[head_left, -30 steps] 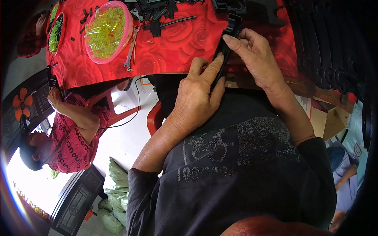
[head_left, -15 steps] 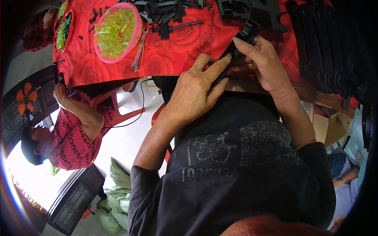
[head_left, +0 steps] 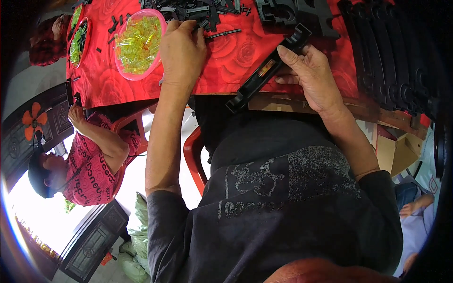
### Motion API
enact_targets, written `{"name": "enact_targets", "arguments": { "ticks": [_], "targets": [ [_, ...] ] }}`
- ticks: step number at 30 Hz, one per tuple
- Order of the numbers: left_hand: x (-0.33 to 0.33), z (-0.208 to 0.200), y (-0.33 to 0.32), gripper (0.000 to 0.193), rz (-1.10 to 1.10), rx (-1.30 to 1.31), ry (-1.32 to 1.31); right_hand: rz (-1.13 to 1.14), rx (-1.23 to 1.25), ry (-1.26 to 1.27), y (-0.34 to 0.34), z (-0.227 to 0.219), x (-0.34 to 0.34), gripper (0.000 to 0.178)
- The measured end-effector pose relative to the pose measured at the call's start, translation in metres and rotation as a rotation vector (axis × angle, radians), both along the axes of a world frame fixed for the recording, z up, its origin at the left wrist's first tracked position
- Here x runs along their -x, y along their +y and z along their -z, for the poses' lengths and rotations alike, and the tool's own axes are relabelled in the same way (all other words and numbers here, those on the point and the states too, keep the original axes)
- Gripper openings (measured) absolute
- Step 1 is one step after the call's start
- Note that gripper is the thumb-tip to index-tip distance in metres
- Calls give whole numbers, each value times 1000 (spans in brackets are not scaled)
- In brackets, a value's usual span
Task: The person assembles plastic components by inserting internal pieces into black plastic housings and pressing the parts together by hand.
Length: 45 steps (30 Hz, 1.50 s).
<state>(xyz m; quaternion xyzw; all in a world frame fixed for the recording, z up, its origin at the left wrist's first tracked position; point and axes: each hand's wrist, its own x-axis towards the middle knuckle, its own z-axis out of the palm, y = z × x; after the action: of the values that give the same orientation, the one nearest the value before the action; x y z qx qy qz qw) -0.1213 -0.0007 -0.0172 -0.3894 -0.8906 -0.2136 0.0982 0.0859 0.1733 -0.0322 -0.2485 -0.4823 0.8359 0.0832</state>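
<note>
From where I stand, the person's right hand (head_left: 311, 78) is clamped on a long black channel-shaped piece (head_left: 257, 81), thumb on its upper face, and the piece slants across the near edge of the red-clothed table (head_left: 222, 61), its lower end by the person's dark shirt (head_left: 283, 212). The left hand (head_left: 181, 56) is stretched out to the heap of small black parts (head_left: 198, 8), fingertips bent down at its near side, though I cannot tell whether they are closed on one. Just beside that hand sits a pink bowl (head_left: 134, 77) of clear yellow pieces (head_left: 137, 45).
</note>
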Motion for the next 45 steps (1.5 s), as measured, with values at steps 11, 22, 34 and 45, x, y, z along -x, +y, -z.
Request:
{"name": "enact_targets", "arguments": {
  "ticks": [11, 22, 34, 45],
  "targets": [
    [5, -1, 2, 12, -32, 23, -58, -10, -24, -11, 1, 1, 2, 37],
    [-35, -24, -4, 13, -21, -356, -777, -27, -56, 12, 3, 4, 3, 38],
    [-92, -29, -7, 2, 15, -400, -910, -14, -62, -8, 4, 3, 1, 38],
    [-129, -46, -19, 7, -141, -357, -873, -114, -50, -39, 13, 4, -7, 39]
  ]
}}
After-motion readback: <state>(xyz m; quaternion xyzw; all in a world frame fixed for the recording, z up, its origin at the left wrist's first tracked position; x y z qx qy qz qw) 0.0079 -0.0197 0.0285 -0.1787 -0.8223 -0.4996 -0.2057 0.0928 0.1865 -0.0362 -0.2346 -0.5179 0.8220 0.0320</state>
